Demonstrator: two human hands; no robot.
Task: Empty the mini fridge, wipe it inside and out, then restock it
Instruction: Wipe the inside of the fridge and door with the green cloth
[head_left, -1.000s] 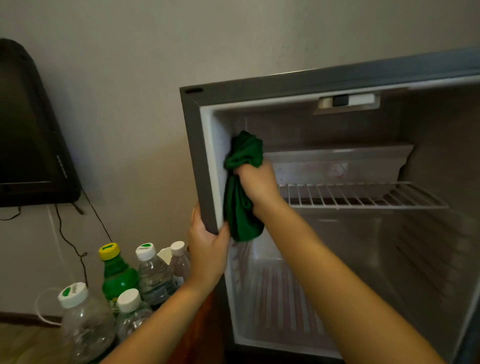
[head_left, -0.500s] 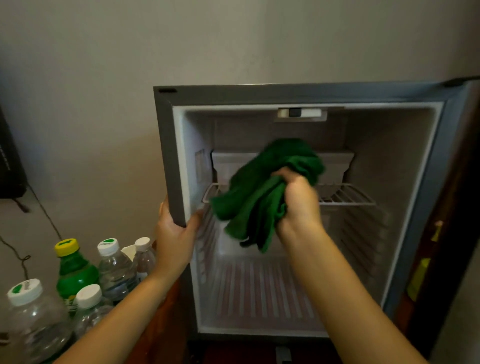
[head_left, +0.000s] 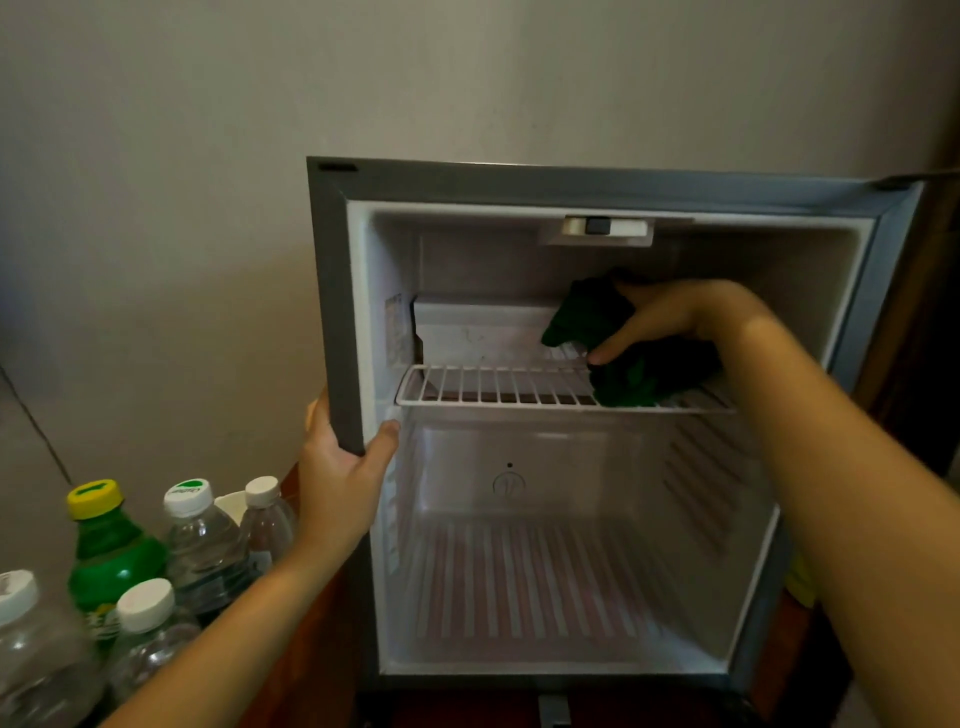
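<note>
Mini fridge (head_left: 571, 183) stands open, facing the camera, grey frame around a white liner. Left hand (head_left: 340, 470) grips the left front edge at mid height: thumb hooked inside on the liner, fingers wrapped round the outer side. Below the wire shelf (head_left: 493, 387) the cavity runs open down to a ribbed floor, with ribbed side walls. Above the shelf there is a tighter slot; a small white freezer box (head_left: 478, 332) fills its left and middle. A switch housing (head_left: 605, 227) sits under the top lip. A plain pale wall (head_left: 467, 78) is behind; the light is dim. Low left, just beside the fridge, is a cluster of capped bottles: one green with a yellow cap (head_left: 106, 558), the others clear (head_left: 200, 545); their footing is not visible. Right hand (head_left: 675, 317) reaches into the upper slot at right, fingers and thumb curled round a bunched green cloth (head_left: 589, 317), which lies on the shelf's right end and touches the freezer box's right end.
</note>
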